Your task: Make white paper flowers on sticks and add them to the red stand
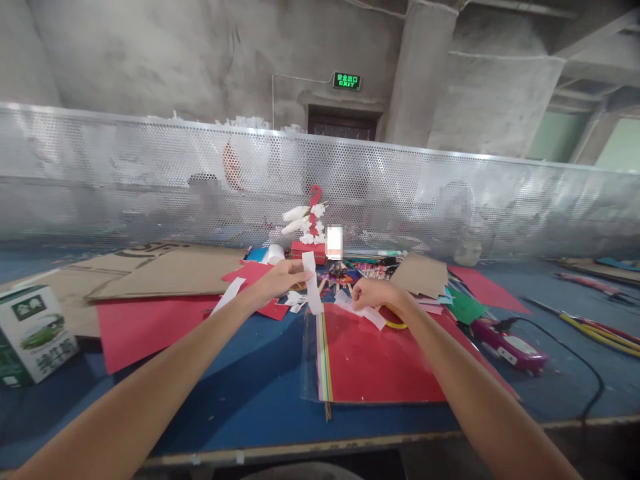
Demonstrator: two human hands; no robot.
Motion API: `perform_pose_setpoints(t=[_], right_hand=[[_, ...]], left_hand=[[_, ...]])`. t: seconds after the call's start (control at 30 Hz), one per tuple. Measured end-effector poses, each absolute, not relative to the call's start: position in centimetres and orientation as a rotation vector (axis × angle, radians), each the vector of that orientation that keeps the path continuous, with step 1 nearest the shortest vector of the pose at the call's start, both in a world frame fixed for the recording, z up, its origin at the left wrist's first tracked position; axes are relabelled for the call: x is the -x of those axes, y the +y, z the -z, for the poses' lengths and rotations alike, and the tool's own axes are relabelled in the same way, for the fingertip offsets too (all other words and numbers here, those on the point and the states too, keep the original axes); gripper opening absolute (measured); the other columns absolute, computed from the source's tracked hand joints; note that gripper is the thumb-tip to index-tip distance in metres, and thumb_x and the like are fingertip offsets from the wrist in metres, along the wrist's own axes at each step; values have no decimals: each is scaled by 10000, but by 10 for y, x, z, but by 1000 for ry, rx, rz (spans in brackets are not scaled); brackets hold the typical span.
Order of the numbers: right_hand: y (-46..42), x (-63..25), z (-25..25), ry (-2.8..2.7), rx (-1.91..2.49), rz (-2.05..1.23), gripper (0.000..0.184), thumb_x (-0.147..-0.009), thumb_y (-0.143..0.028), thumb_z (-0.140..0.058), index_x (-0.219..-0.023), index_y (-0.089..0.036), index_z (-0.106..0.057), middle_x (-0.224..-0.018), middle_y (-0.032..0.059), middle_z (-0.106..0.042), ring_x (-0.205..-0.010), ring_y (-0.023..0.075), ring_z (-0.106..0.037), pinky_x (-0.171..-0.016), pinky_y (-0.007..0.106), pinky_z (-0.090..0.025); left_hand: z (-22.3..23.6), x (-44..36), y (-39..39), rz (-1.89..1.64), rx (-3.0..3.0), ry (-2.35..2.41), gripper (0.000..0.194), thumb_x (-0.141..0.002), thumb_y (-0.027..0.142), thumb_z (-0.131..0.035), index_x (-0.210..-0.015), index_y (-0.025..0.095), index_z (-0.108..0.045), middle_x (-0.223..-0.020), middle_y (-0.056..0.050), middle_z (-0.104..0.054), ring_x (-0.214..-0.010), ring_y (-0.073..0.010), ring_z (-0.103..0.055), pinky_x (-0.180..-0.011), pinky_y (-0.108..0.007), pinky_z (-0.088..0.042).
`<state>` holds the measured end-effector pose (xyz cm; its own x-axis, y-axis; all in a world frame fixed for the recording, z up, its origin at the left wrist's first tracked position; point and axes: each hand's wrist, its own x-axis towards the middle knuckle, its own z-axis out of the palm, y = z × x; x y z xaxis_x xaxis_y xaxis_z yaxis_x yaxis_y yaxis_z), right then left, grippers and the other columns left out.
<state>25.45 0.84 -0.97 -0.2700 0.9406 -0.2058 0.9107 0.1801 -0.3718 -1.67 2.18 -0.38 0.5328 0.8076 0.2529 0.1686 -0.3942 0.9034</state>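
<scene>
White strip (312,283) pinched by left hand (290,275) | paper (373,317) at right hand (375,293), pinch can't be told | beyond grip: flowers (296,213) seemingly mounted, strip unattached

The left hand (284,277) pinched a white strip (313,288) toward twelve o'clock; the right hand (374,293) curled at a paper piece (375,318) near one. A red stand (303,250) stood at twelve, a carton (43,333) at ten, a purple device (507,345) at two.

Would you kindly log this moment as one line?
left hand: holding narrow white paper strip | right hand: at white paper piece, grip unclear
</scene>
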Motion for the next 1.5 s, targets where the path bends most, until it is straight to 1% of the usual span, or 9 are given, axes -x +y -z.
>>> perform_pose_setpoints(t=[0.17, 0.37, 0.57, 0.63, 0.8, 1.0, 1.17, 1.33, 1.5], right_hand=[[11, -260, 11, -2406, 1828, -703, 261, -630, -296, -721, -859, -172, -701, -704, 21, -647, -602, 143, -570, -504, 206, -418], [13, -263, 10, -2521, 1748, -595, 273, -665, -357, -727, -870, -177, -714, -790, 37, -683, -677, 157, -595, -530, 204, -401], [4, -261, 4, -2407, 1630, -1073, 341, -673, -261, -729, -985, -174, -621, -775, 26, -640, -598, 123, -569, -548, 231, -476], [2, -260, 2, -2398, 1536, -1119, 320, -674, -226, -721, -969, -171, -608, -779, 18, -621, -590, 108, -556, -555, 232, -487], [1, -259, -3, -2292, 1373, -1001, 268, -718, -221, -675, -967, -168, -593, -817, 17, -574, -668, 114, -557, -568, 223, -505], [0, -261, -3, -2469, 1496, -1004, 373, -694, -225, -699, -1043, -179, -577, -884, 30, -601, -665, 130, -599, -604, 247, -495], [-10, -258, -9, -2528, 1573, -972, 423, -653, -187, -708, -1056, -195, -579, -935, 36, -602, -700, 143, -614, -613, 241, -479], [-11, -255, -9, -2575, 1641, -957, 474, -631, -201, -727, -1078, -209, -566, -930, 34, -596, -643, 148, -611, -569, 254, -467], [-2, -259, -3, -2649, 1571, -581, 438, -663, -292, -744, -1057, -218, -569, -1005, 55, -593, -788, 182, -608, -615, 247, -444]], left_hand=[[9, 17, 29, -879, -1907, 807, 285, -826, 394, -625, -1003, 179, -685, -933, -71, -695, -772, -155, -621, -690, -272, -461], [9, 18, 32, -867, -1939, 802, 286, -824, 406, -632, -1001, 188, -685, -922, -57, -684, -759, -147, -607, -686, -274, -457], [11, 17, 32, -867, -1963, 797, 276, -825, 404, -624, -977, 180, -679, -909, -57, -683, -742, -147, -600, -680, -273, -450], [10, 17, 32, -864, -1965, 798, 269, -825, 408, -624, -955, 178, -674, -923, -58, -684, -744, -146, -601, -682, -271, -449], [8, 17, 32, -857, -1981, 829, 274, -804, 412, -635, -916, 163, -663, -867, -54, -677, -706, -144, -591, -652, -269, -449], [5, 16, 28, -861, -1999, 841, 206, -796, 376, -627, -854, 182, -665, -798, -39, -671, -641, -126, -558, -625, -266, -438], [2, 15, 21, -881, -2005, 820, 208, -804, 355, -607, -909, 188, -674, -876, -51, -686, -706, -136, -579, -655, -266, -434], [3, 16, 22, -850, -2049, 853, 207, -801, 369, -612, -878, 187, -669, -761, -31, -657, -646, -131, -558, -598, -262, -408], [3, 16, 22, -864, -2059, 854, 189, -798, 370, -615, -824, 185, -643, -763, -25, -644, -641, -127, -550, -604, -266, -415]])
